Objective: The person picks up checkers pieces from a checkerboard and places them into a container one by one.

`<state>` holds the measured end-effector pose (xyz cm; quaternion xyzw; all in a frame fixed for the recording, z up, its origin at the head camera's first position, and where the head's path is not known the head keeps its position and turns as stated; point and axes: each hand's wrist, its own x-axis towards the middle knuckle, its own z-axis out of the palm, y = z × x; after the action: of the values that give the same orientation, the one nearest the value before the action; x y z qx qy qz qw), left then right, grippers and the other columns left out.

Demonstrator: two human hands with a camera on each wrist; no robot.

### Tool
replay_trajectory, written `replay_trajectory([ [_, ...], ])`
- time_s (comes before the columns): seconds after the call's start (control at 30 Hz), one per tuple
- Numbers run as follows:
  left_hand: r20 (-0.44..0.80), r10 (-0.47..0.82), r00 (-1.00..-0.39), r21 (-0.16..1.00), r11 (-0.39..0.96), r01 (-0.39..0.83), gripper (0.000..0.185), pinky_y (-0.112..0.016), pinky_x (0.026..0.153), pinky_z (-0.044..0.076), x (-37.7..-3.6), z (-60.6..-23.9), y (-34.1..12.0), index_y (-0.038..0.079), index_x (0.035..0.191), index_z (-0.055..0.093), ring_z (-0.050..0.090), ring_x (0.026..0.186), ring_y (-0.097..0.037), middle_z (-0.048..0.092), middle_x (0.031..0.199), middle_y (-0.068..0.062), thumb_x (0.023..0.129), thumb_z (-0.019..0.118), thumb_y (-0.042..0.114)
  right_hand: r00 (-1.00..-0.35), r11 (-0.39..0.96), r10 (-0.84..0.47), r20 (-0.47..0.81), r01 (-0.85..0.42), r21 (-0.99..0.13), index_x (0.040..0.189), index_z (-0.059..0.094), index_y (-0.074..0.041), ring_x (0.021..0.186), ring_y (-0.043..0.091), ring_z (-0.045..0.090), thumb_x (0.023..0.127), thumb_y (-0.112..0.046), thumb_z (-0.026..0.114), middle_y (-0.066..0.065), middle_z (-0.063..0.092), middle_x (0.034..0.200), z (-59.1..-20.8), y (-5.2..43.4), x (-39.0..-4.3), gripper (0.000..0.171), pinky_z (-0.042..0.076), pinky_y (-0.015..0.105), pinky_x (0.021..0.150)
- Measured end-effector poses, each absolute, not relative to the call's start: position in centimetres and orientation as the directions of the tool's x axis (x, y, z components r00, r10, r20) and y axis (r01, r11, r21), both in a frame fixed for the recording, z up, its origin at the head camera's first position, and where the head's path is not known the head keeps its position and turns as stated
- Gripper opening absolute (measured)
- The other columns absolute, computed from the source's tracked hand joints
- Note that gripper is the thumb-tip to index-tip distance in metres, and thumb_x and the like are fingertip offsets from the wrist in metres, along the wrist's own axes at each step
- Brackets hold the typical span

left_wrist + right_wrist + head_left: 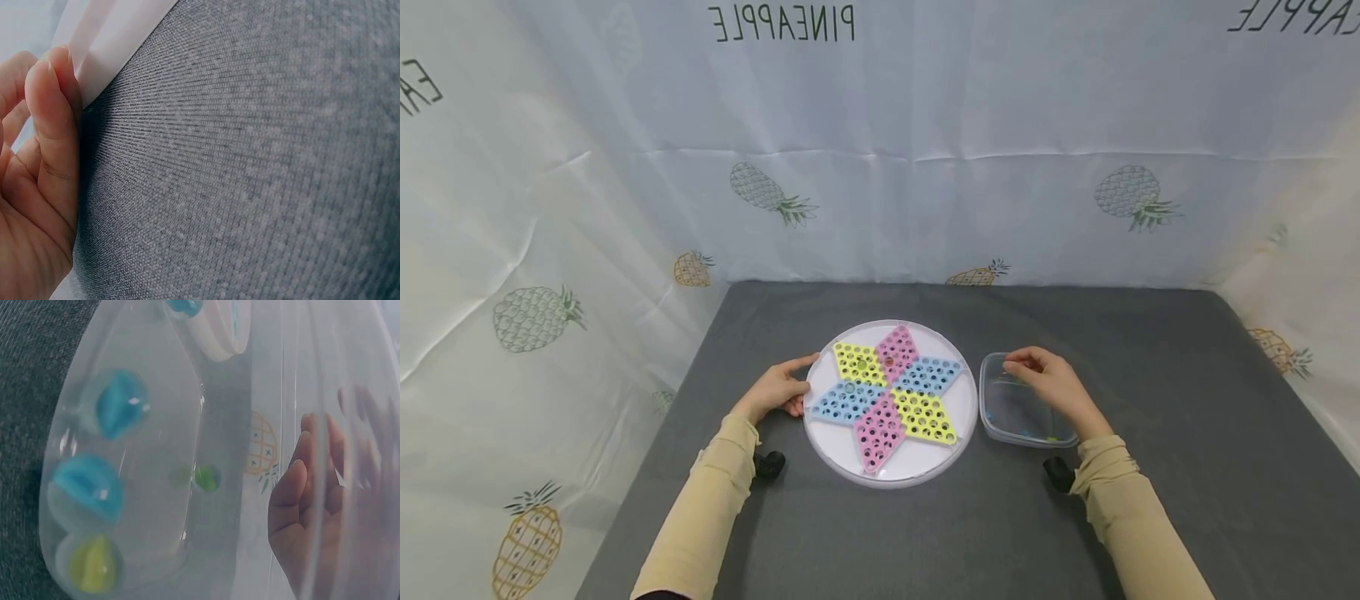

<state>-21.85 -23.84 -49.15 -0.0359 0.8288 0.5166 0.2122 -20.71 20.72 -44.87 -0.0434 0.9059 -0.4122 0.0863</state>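
Marbles [115, 403] blurred through container [156, 456]

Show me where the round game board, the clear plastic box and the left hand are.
round game board [917, 471], head view, bare white rim.
clear plastic box [987, 417], head view, left wall.
left hand [772, 390], head view, back of hand.

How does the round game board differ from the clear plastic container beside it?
The round game board is white, flat and opaque, with a coloured star; the clear plastic container is see-through, smaller and deeper. The left hand touches the board's edge; the right hand reaches into the container. Both lie on the grey cloth.

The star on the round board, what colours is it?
The star has yellow, pink and blue points, two of each, clearest in the head view.
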Motion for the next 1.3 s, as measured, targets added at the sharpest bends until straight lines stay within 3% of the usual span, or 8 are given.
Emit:
replay_trajectory([
  [0.53, -0.375, 0.170, -0.912, 0.853, 0.449, -0.267, 0.062, -0.026, 0.046, 0.050, -21.8, -49.4, -24.0, 0.024, 0.143, 0.038, 0.053, 0.041, -0.010, 0.055, 0.051, -0.001, 0.086, 0.055, 0.007, -0.983, 0.629, -0.152, -0.107, -0.013, -0.777, 0.120, 0.057, -0.012, 0.102, 0.026, 0.056, 0.090, -0.052, 0.051, 0.013, 0.059, 0.115, -43.9, 20.2, -20.7, 0.050, 0.046, 0.032, 0.077],
  [1.0, -0.371, 0.170, -0.913, 0.859, 0.438, -0.267, 0.063, -0.026, 0.045, 0.050, -21.6, -49.2, -23.9, 0.024, 0.143, 0.038, 0.053, 0.040, -0.009, 0.054, 0.051, -0.001, 0.085, 0.055, 0.006, -0.983, 0.568, -0.165, -0.076, -0.032, -0.822, 0.121, 0.056, -0.013, 0.108, 0.027, 0.055, 0.089, -0.052, 0.051, 0.011, 0.060, 0.118, -42.5, 17.9, -21.2, 0.050, 0.046, 0.041, 0.088],
  [1.3, -0.370, 0.158, -0.916, 0.859, 0.432, -0.273, 0.062, -0.026, 0.044, 0.049, -21.6, -49.5, -23.9, 0.023, 0.143, 0.038, 0.051, 0.039, -0.008, 0.053, 0.050, 0.000, 0.085, 0.055, 0.007, -0.981, 0.566, -0.195, -0.004, -0.110, -0.817, 0.116, 0.060, -0.015, 0.100, 0.022, 0.057, 0.089, -0.050, 0.054, 0.009, 0.063, 0.112, -41.6, 15.0, -21.8, 0.045, 0.046, 0.044, 0.083],
])
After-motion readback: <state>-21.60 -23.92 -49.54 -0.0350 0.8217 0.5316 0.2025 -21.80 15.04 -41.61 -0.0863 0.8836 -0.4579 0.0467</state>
